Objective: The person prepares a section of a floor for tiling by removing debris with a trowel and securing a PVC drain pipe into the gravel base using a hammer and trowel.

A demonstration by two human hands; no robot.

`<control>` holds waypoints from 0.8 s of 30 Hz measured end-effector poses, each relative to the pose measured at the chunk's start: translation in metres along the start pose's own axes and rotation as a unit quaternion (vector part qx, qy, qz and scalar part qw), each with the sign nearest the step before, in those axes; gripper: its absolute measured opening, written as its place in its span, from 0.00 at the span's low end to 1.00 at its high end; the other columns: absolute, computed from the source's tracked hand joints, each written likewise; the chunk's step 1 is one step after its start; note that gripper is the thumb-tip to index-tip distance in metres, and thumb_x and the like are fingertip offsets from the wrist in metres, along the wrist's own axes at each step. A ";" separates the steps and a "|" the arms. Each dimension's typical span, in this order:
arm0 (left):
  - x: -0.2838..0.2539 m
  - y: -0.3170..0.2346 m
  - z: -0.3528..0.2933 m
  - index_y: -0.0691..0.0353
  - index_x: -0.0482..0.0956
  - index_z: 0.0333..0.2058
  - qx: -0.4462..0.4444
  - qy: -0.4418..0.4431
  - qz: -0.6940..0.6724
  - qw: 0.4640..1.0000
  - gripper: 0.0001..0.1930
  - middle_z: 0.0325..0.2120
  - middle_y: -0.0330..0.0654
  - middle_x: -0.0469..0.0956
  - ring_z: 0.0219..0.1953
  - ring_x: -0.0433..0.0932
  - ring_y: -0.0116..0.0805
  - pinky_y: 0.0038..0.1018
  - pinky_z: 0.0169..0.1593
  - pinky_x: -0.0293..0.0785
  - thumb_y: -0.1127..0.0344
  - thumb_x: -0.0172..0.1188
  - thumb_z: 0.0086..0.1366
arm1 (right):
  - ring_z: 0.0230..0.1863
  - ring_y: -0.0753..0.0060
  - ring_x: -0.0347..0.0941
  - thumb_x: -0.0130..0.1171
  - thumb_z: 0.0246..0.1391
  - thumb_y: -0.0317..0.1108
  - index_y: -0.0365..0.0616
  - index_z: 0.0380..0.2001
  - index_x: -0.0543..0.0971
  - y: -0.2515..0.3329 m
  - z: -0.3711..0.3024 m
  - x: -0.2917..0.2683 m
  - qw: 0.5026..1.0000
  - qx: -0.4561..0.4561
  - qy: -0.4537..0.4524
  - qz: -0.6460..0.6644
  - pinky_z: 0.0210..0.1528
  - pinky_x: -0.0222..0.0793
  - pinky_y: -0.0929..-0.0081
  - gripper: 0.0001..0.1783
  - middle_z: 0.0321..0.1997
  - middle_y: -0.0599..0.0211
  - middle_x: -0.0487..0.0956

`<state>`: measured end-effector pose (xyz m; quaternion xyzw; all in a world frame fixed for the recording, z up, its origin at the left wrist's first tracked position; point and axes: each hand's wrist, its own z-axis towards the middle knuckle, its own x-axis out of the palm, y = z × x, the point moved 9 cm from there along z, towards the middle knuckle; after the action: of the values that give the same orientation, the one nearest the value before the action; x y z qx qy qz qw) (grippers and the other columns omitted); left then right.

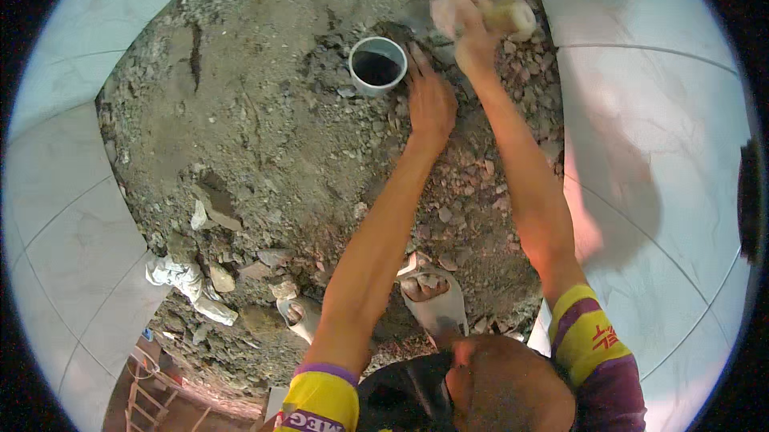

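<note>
A grey-white round pipe (352, 72) stands upright in the soil, its mouth facing up and dark inside. My left hand (432, 100) lies against the pipe's right side, fingers stretched down at the dirt next to its wall. Up and to the right, my right hand (474, 32) is closed round a short tool with a thick, pale wooden handle (519, 19). Motion smears that hand and the tool's far end, so its head cannot be made out. Loose stones and earth surround the pipe's base.
Rough ground with rubble (240, 112) lies between a tiled wall (657, 112) on the right and another tiled wall (72, 176) on the left. A crumpled white wrapper (188, 278) and broken stone pieces (216, 204) are at left. My sandalled feet (436, 300) stand close by; a ladder-like frame (148, 400) shows lower left.
</note>
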<state>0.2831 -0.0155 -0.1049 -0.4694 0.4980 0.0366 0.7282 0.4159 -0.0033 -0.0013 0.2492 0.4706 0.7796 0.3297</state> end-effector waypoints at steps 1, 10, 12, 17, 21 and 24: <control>0.003 0.012 -0.028 0.79 0.54 0.73 -0.035 0.052 -0.018 0.998 0.38 0.72 0.72 0.56 0.74 0.56 0.73 0.54 0.78 0.55 0.69 0.58 0.71 | 0.24 0.74 0.64 0.54 0.70 0.37 0.44 0.29 0.74 0.007 -0.021 -0.005 1.000 0.017 0.002 -0.004 0.32 0.62 0.74 0.13 0.21 0.72 0.72; -0.078 -0.029 -0.061 0.63 0.80 0.52 -0.050 -0.012 -0.085 0.995 0.12 0.46 0.51 0.77 0.53 0.74 0.55 0.52 0.64 0.63 0.68 0.57 0.75 | 0.21 0.71 0.58 0.52 0.72 0.38 0.43 0.27 0.70 -0.009 -0.011 -0.017 0.996 0.028 -0.039 -0.069 0.33 0.60 0.69 0.18 0.20 0.71 0.67; -0.084 -0.010 -0.062 0.63 0.79 0.53 -0.061 -0.039 -0.044 0.996 0.12 0.46 0.52 0.77 0.53 0.74 0.56 0.52 0.64 0.63 0.67 0.56 0.76 | 0.21 0.71 0.58 0.51 0.72 0.39 0.43 0.24 0.67 -0.013 -0.016 -0.012 0.981 -0.016 -0.118 -0.150 0.33 0.60 0.69 0.20 0.20 0.71 0.66; -0.097 0.034 -0.079 0.67 0.77 0.55 -0.114 -0.070 -0.105 0.985 0.13 0.50 0.56 0.76 0.55 0.74 0.59 0.51 0.60 0.70 0.68 0.54 0.78 | 0.23 0.83 0.63 0.53 0.72 0.39 0.43 0.28 0.72 0.000 -0.033 0.024 0.990 0.083 0.069 0.092 0.26 0.56 0.77 0.17 0.22 0.73 0.71; -0.106 0.043 -0.082 0.68 0.75 0.56 -0.097 -0.089 -0.139 0.982 0.13 0.50 0.59 0.77 0.51 0.76 0.62 0.52 0.56 0.73 0.72 0.54 0.76 | 0.23 0.80 0.60 0.51 0.73 0.40 0.44 0.25 0.68 0.040 -0.021 -0.006 0.988 0.148 -0.011 0.037 0.28 0.54 0.75 0.20 0.20 0.73 0.66; -0.113 0.045 -0.084 0.69 0.78 0.53 -0.098 -0.132 -0.138 0.977 0.13 0.48 0.59 0.81 0.52 0.79 0.62 0.49 0.59 0.73 0.74 0.55 0.73 | 0.29 0.74 0.66 0.50 0.73 0.41 0.41 0.32 0.71 0.034 0.008 -0.009 0.981 0.101 0.072 0.148 0.36 0.62 0.70 0.17 0.24 0.67 0.69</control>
<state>0.1448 -0.0045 -0.0536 -0.5942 0.3220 0.0456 0.7357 0.4179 -0.0176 0.0319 0.2910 0.5271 0.7843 0.1495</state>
